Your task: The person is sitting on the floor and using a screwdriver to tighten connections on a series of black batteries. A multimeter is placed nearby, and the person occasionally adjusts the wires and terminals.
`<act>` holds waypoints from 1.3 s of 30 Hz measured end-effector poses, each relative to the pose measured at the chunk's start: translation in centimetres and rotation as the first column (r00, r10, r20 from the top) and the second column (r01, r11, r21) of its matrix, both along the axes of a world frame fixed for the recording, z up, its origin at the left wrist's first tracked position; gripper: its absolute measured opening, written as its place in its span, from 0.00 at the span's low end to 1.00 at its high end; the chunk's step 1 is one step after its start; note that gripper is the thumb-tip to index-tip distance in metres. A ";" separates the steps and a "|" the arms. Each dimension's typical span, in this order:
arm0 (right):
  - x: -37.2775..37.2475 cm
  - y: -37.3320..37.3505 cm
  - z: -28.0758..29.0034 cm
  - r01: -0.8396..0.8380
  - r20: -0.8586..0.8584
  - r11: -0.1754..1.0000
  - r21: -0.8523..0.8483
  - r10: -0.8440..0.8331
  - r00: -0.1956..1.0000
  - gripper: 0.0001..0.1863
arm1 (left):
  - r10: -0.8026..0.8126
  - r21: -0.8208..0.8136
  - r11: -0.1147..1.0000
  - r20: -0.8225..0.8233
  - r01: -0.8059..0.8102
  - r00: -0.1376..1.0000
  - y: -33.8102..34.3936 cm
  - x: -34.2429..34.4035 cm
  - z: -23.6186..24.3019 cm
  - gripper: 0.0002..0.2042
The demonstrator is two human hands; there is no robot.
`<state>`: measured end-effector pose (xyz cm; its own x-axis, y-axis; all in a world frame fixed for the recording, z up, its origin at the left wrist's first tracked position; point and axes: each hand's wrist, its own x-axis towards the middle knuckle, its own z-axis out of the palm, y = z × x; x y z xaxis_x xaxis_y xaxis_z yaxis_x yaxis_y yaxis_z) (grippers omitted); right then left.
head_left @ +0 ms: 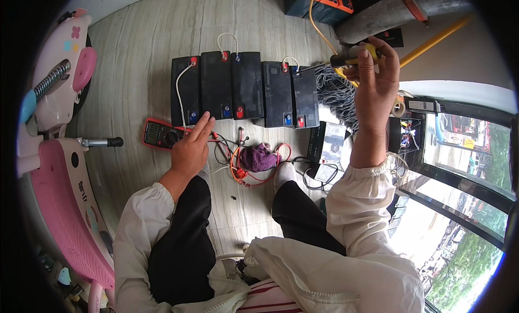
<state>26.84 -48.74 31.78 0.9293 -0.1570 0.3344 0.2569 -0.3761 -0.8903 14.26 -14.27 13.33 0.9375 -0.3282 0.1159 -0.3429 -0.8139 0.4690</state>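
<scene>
Eyeing this row of black batteries (247, 88) on the floor (138, 69), I'd be nervous about that screwdriver (339, 60). Right hand (373, 77) has its fingers closed round the yellow-and-black handle, and the metal shaft runs to the blue terminal (297, 70) on the far-right battery. Thing is, the red terminal (284, 68) on the next battery sits just past the tip. If the tip slips off, bare steel could bridge the two, and that's sparks.

Left hand (190, 150) is open, fingers stretched out straight, fingertips at the near edge of the second battery. Nothing gripped that I can see, but the palm hides what's under it, so I can't tell if it's pinning the white wire (179, 88). A wrist bump might tug that.

Also, the red multimeter (154, 133) is right beside that hand, and the tangled test leads (233, 156) by the purple cloth (259, 157) look easy to snag with a shoe (284, 174).
</scene>
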 end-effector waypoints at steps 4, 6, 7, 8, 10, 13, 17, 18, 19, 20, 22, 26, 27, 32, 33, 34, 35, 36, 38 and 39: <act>-0.1 0.5 -0.1 -0.009 0.077 0.997 0.078 0.003 0.997 0.15 | 0.001 0.000 1.000 -0.034 -0.001 0.999 -0.1 0.0 0.1 0.32; -0.1 0.6 0.0 -0.008 0.065 0.998 0.058 0.004 0.998 0.15 | -0.010 0.002 1.000 -0.054 0.010 0.998 0.0 0.0 0.2 0.31; -0.1 0.5 0.2 0.006 0.046 1.000 0.018 -0.007 0.999 0.16 | -0.015 0.002 1.000 -0.064 0.016 0.998 0.0 0.1 0.3 0.30; -0.2 0.5 0.3 0.020 0.027 1.000 -0.023 -0.019 0.999 0.17 | -0.016 0.003 1.000 -0.060 0.016 0.998 0.0 0.1 0.2 0.30; -0.1 0.1 0.3 0.019 0.005 0.996 -0.082 -0.018 1.000 0.19 | -0.016 0.008 1.000 -0.052 0.016 0.999 0.1 0.1 0.2 0.30; -0.1 -0.2 0.1 -0.001 -0.005 0.997 -0.074 0.001 1.000 0.20 | -0.017 0.011 1.000 -0.053 0.017 0.998 0.1 0.1 0.2 0.30; 0.1 -0.2 0.0 -0.008 0.016 1.000 -0.018 0.009 1.000 0.21 | -0.019 0.014 1.000 -0.059 0.019 0.998 -0.1 0.1 0.3 0.30; 0.0 -0.1 0.0 -0.003 0.013 0.999 -0.032 0.004 1.000 0.21 | -0.019 0.013 1.000 -0.053 0.019 0.998 0.0 0.1 0.3 0.30; -0.1 0.0 -0.1 0.002 0.009 0.999 -0.046 -0.002 1.000 0.22 | -0.019 0.011 1.000 -0.047 0.019 0.999 0.0 0.1 0.3 0.30; -0.1 0.0 -0.1 0.008 0.006 0.998 -0.060 -0.007 1.000 0.22 | -0.019 0.012 1.000 -0.051 0.019 0.999 0.1 0.1 0.3 0.30; 0.2 -0.6 -0.6 0.036 0.063 0.994 -0.103 -0.030 0.998 0.22 | -0.020 0.013 1.000 -0.057 0.021 0.998 0.0 0.1 0.4 0.30; 0.1 -0.4 0.0 0.069 0.043 0.976 -0.206 -0.061 0.997 0.21 | -0.017 0.018 1.000 -0.049 0.018 0.999 0.1 0.1 0.3 0.30; 0.0 -0.2 0.0 0.064 0.045 0.986 -0.157 -0.058 0.997 0.21 | -0.017 0.018 1.000 -0.044 0.018 0.999 0.1 0.1 0.3 0.30; -0.2 0.4 0.5 0.022 0.033 0.998 -0.051 -0.020 0.999 0.19 | -0.016 0.007 1.000 -0.059 0.017 0.998 -0.1 0.2 0.4 0.29; -0.3 0.5 0.5 0.033 0.020 0.998 -0.060 -0.032 0.999 0.19 | -0.017 0.007 1.000 -0.060 0.017 0.998 -0.1 0.2 0.5 0.29; -0.3 0.5 0.5 0.044 0.008 0.997 -0.070 -0.043 0.999 0.19 | -0.017 0.006 1.000 -0.060 0.017 0.998 0.0 0.2 0.5 0.29; -0.3 0.5 0.5 0.055 -0.004 0.995 -0.080 -0.055 0.998 0.19 | -0.017 0.006 1.000 -0.057 0.017 0.998 0.0 0.1 0.5 0.29; -0.3 0.5 0.4 0.061 0.009 0.994 -0.088 -0.060 0.998 0.19 | -0.016 0.007 1.000 -0.053 0.016 0.998 0.0 0.1 0.5 0.29; -0.3 0.4 0.2 0.073 0.034 0.992 -0.105 -0.069 0.997 0.19 | -0.014 0.009 1.000 -0.051 0.015 0.999 0.1 0.1 0.5 0.29; -0.3 0.3 0.1 0.067 0.034 0.992 -0.106 -0.064 0.997 0.20 | -0.014 0.008 1.000 -0.053 0.015 0.998 0.1 0.1 0.5 0.29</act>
